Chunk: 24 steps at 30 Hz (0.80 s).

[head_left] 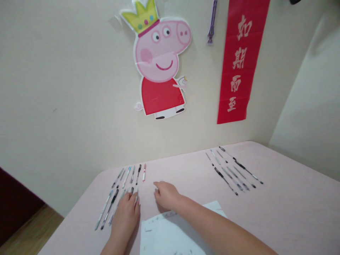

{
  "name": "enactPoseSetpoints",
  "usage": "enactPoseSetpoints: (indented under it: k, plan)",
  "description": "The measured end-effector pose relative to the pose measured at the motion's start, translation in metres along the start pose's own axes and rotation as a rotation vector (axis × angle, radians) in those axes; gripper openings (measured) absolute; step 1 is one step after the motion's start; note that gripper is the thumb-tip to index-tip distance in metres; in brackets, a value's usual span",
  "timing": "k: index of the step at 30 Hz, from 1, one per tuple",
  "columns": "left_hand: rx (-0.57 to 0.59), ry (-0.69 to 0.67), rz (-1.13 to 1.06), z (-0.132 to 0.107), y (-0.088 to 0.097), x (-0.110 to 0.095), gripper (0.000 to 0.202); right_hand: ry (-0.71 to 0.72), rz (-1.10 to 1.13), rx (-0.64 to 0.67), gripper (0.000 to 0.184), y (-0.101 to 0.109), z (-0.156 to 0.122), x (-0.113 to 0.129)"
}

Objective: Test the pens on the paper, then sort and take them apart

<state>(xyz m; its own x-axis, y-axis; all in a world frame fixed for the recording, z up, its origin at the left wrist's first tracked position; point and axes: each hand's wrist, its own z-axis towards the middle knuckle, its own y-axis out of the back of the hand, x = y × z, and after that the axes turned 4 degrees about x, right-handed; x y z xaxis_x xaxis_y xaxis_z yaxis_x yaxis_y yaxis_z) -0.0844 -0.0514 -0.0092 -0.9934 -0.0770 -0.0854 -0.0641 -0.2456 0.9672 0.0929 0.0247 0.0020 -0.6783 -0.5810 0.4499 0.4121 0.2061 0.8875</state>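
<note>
Pink-covered bench (pixel 180 171) is spreading underneath: the left hand (pixel 126 212) is resting over pens (pixel 109 209) slanting forward, nearer them than the right hand (pixel 167 196), which is pointing leftward, both grips unclear. Other pens (pixel 226 181) are lying forward-right of both.

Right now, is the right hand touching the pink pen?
No, bare table shows between the right hand and the pink pen.

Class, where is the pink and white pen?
In the head view, the pink and white pen lies at the right end of the left group's far row, beside a black-topped pen.
</note>
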Motion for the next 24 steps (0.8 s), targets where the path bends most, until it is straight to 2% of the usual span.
enactPoseSetpoints:
  k: [4,7,10,12,14,18,21,24]
  plan:
    - [0.015,0.000,-0.066,0.000,-0.007,-0.003,0.032,-0.196,-0.166,-0.011,0.040,0.041,-0.028,-0.059]
    - [0.037,-0.007,-0.109,0.000,-0.013,-0.002,0.030,-0.388,-0.316,-0.072,0.037,0.074,-0.058,-0.098]
    - [0.045,0.004,-0.139,0.000,-0.018,-0.001,0.028,-0.550,-0.445,-0.105,0.036,0.098,-0.088,-0.127]
    - [0.039,0.010,-0.154,0.001,-0.021,-0.001,0.026,-0.650,-0.510,-0.068,0.041,0.106,-0.105,-0.140]
    - [0.035,0.014,-0.166,0.002,-0.022,0.000,0.026,-0.716,-0.536,0.010,0.045,0.107,-0.119,-0.149]
    - [0.059,0.041,-0.179,0.002,-0.019,-0.001,0.026,-0.694,-0.511,0.097,0.050,0.096,-0.132,-0.155]
    - [0.095,0.050,-0.183,0.001,-0.017,-0.002,0.026,-0.621,-0.429,0.097,0.053,0.089,-0.127,-0.147]
    - [0.104,0.048,-0.192,0.000,-0.015,-0.002,0.026,-0.540,-0.320,0.076,0.056,0.085,-0.110,-0.126]
